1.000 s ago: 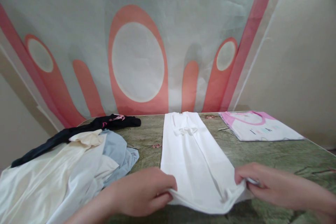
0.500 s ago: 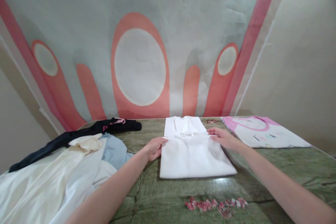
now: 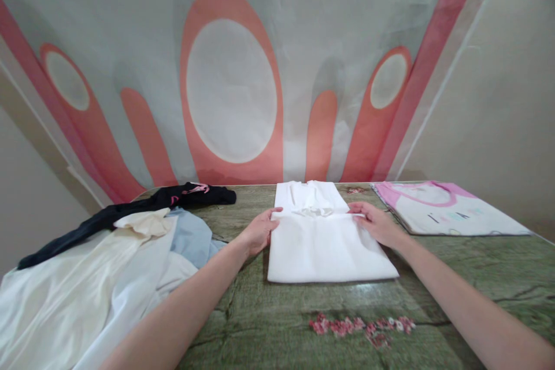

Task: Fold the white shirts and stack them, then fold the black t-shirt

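Note:
A white garment (image 3: 325, 243) lies folded on the green patterned table (image 3: 269, 324), its near half doubled over the far half. My left hand (image 3: 259, 232) rests at the left end of the folded-over edge, fingers flat and slightly curled on the cloth. My right hand (image 3: 376, 223) lies flat at the right end of the same edge, fingers stretched out. Neither hand lifts the fabric.
A heap of white, cream and light-blue clothes (image 3: 108, 277) fills the table's left side, with a black garment (image 3: 130, 211) behind it. A folded pink-and-white shirt (image 3: 446, 214) lies at the far right. A painted wall hanging (image 3: 234, 87) stands behind the table.
One second ago both hands gripped the garment's near hem by the table's front edge. They carried it away from me and laid it over the far half; now they rest on the fold.

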`<state>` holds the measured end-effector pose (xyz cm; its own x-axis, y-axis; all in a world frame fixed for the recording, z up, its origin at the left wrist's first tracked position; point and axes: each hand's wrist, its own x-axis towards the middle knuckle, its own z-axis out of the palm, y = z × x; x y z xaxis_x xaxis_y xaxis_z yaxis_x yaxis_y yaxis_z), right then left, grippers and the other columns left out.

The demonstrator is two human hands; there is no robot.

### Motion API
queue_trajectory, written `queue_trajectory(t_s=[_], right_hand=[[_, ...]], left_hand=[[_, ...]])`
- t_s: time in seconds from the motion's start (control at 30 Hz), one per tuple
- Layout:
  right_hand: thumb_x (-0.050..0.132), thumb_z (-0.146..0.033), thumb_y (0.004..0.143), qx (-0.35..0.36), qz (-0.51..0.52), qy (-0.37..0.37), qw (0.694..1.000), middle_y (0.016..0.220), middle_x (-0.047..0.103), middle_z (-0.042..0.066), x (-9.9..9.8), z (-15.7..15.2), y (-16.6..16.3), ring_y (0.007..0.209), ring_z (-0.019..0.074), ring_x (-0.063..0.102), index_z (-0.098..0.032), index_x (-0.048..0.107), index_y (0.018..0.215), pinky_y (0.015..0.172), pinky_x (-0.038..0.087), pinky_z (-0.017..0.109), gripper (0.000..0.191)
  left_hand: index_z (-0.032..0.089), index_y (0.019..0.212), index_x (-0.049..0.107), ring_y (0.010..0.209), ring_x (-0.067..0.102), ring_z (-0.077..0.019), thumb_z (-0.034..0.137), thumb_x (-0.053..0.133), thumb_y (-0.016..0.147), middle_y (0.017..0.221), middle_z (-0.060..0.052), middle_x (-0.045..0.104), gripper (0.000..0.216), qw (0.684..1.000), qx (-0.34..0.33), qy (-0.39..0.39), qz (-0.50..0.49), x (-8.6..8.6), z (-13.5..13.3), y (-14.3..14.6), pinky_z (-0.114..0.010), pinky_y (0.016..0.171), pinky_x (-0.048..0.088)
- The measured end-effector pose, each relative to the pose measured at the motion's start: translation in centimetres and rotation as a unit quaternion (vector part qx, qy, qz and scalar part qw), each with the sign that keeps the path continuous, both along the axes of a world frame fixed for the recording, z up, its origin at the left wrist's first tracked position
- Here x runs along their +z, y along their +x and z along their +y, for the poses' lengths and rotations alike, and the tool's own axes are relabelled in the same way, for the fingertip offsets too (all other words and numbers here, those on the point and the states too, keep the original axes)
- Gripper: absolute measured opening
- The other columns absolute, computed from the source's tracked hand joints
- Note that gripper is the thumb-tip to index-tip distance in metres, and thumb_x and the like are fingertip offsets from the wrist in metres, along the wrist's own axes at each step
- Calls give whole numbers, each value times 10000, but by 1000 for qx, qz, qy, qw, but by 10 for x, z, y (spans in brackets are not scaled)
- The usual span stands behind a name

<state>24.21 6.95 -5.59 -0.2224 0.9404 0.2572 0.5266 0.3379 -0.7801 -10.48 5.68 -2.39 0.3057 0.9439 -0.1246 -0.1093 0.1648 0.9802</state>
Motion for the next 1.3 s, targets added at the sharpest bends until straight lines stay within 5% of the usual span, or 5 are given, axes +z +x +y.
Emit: queue_trajectory(t_s=[0.17,0.57,0.8,1.0,1.3], right_hand=[[490,-268,790,-35,-94,68,993,1044,617,65,-4,-1,1,936,212,584,-206,532,1069,863,445,400,289],[452,-393,859,70,-241,194,948,1326,464,97,25,-34,-40,1238,247,385,-188,490,1240,1045,302,437,433],[382,-496,876,182,-331,100,920,1465,240,57,28,-58,-69,1342,253,186,-234,251,1406,1088,193,465,606],[373,-512,875,185,-327,90,922,1473,214,39,26,-58,-68,1348,256,162,-251,214,1416,1093,170,475,622],[299,-444,909,64,-175,84,979,1398,383,61,10,-20,-16,1292,235,315,-219,413,1324,1084,234,442,486]], left_hand=[[177,1250,408,1262,353,-202,-2,467,701,1315,-98,440,580,950,33,262,169,-15,11,-10,-377,1053,276],[153,1187,371,552,567,-99,184,661,680,837,-16,589,585,937,73,154,304,-7,2,-25,-242,543,485],[153,1195,407,1101,487,-227,127,595,703,1174,-121,500,527,832,94,362,411,1,-5,-23,-390,927,407],[173,1297,374,1314,241,-239,333,409,893,1402,-111,330,436,718,-75,450,525,20,-43,5,-423,1070,191],[285,1405,196,1349,120,-272,586,196,894,1484,-57,131,593,660,-259,431,558,19,-67,19,-489,1060,100]])
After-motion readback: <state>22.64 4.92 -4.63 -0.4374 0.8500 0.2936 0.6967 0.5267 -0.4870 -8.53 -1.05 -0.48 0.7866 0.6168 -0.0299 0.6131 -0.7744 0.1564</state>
